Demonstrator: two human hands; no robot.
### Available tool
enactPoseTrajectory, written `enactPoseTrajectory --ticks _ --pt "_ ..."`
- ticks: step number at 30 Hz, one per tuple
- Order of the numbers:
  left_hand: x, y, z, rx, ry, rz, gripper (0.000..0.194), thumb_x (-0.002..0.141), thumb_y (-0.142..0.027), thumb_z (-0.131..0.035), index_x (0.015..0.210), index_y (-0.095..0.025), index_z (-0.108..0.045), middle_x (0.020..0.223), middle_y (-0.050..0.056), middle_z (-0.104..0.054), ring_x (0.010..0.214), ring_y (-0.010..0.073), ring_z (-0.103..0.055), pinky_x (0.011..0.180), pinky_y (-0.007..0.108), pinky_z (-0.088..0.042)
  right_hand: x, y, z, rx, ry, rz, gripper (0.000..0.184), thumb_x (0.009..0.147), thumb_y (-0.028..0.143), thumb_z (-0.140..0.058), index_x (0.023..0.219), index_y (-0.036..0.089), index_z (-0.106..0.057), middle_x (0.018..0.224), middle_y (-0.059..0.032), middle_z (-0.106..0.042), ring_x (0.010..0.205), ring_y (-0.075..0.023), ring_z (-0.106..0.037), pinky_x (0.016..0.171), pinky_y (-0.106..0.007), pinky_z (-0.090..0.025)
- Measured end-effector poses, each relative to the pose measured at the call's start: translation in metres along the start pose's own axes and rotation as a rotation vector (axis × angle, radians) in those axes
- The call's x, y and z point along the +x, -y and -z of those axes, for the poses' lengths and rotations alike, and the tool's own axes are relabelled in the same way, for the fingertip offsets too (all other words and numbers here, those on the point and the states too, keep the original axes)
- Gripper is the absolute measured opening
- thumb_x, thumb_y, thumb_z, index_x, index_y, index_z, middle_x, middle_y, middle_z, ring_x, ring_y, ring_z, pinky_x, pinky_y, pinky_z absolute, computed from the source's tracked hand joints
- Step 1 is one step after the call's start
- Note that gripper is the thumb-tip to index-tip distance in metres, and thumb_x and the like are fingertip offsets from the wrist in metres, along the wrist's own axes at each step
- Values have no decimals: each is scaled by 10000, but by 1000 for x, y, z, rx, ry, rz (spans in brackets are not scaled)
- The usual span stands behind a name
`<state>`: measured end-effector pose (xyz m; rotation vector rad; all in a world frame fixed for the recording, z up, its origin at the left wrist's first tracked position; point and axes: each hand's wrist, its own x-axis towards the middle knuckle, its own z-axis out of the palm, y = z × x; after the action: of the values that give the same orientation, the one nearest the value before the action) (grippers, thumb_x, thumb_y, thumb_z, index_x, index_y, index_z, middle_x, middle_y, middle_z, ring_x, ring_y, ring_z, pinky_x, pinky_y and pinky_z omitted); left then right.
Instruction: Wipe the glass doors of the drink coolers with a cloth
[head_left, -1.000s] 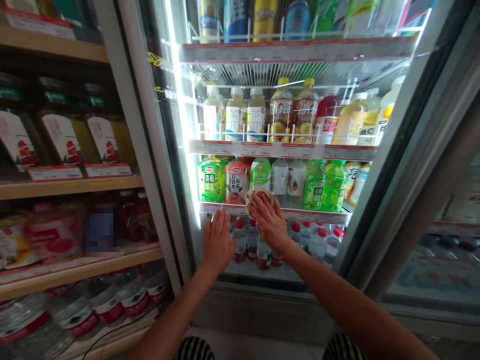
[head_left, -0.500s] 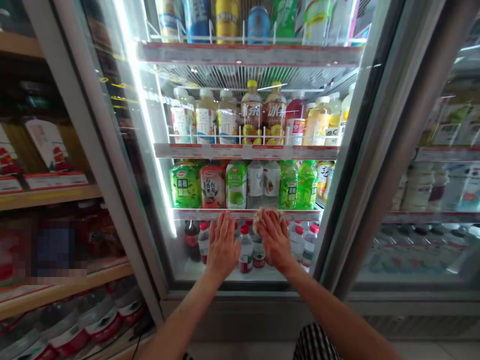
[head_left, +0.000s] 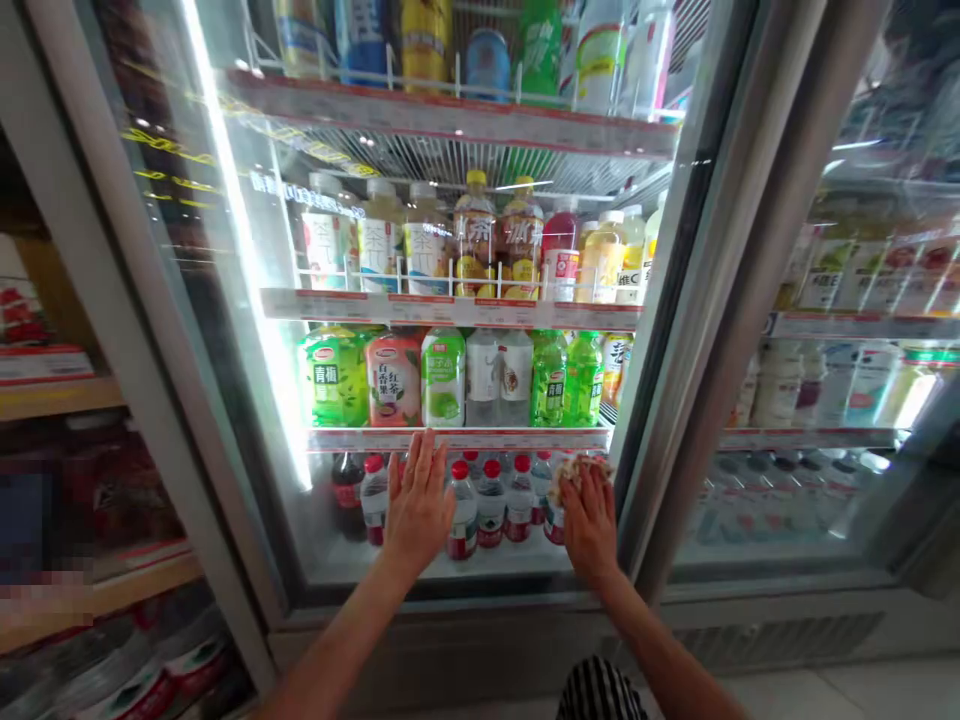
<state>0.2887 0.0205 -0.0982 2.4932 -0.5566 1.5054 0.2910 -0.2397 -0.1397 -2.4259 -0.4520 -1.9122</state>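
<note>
My left hand (head_left: 418,510) rests flat against the glass door (head_left: 352,562) of a lit drinks fridge, fingers stretched upward and holding nothing. To its right, my right hand (head_left: 592,525) presses a crumpled, pale patterned cloth (head_left: 561,480) against the same glass, near the door's right side. Part of the cloth is hidden under the fingers. Behind the glass, both hands are level with the bottom row of red-capped bottles (head_left: 491,505). Just above them runs a shelf edge (head_left: 480,439) with green bottles (head_left: 550,385) and a pink bottle (head_left: 393,380).
A metal door frame (head_left: 739,300) stands right of my right hand, with another glass-fronted section of bottles (head_left: 795,385) beyond it. On the left, wooden shelves (head_left: 67,398) hold packaged goods and large bottles. A striped cloth garment (head_left: 600,690) shows at the bottom.
My right hand has slid the cloth rightward across the glass, away from my left hand. My left hand stays flat on the glass. The view has shifted and tilted slightly.
</note>
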Motion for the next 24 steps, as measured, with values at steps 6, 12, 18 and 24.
enactPoseTrajectory --ticks 6,12,18,24 --pt "-1 -2 0 28 -3 9 664 814 -209 -461 1404 -135 -164 1439 173 -252 1355 272 -168 1083 504 -163 50 -29 4 -5 -147 -168 541 857 158 -408 1376 246 -284 1474 -97 -222 1351 -272 -214 1050 -530 -276" --pt "2 4 5 25 -23 5 688 818 -215 -461 1413 -160 -117 1445 154 -250 1351 264 -189 1083 506 -159 38 -27 6 48 -157 -187 570 857 122 -399 1385 275 -250 1489 -73 -176 1361 -275 -177 1040 -534 -301" --pt "28 18 17 20 -101 84 682 832 -266 -461 1413 -171 -116 1456 144 -225 1351 267 -188 1087 510 -146 65 -47 7 90 -226 -202 553 869 137 -376 1392 248 -236 1486 -87 -183 1355 -265 -203 1053 -526 -293" --pt "42 15 17 16 -130 87 675 832 -278 -468 1411 -175 -136 1470 134 -181 1356 272 -167 1093 508 -135 125 21 -3 198 -240 -111 570 852 120 -407 1383 265 -258 1508 -57 -76 1374 -264 -124 1070 -537 -253"
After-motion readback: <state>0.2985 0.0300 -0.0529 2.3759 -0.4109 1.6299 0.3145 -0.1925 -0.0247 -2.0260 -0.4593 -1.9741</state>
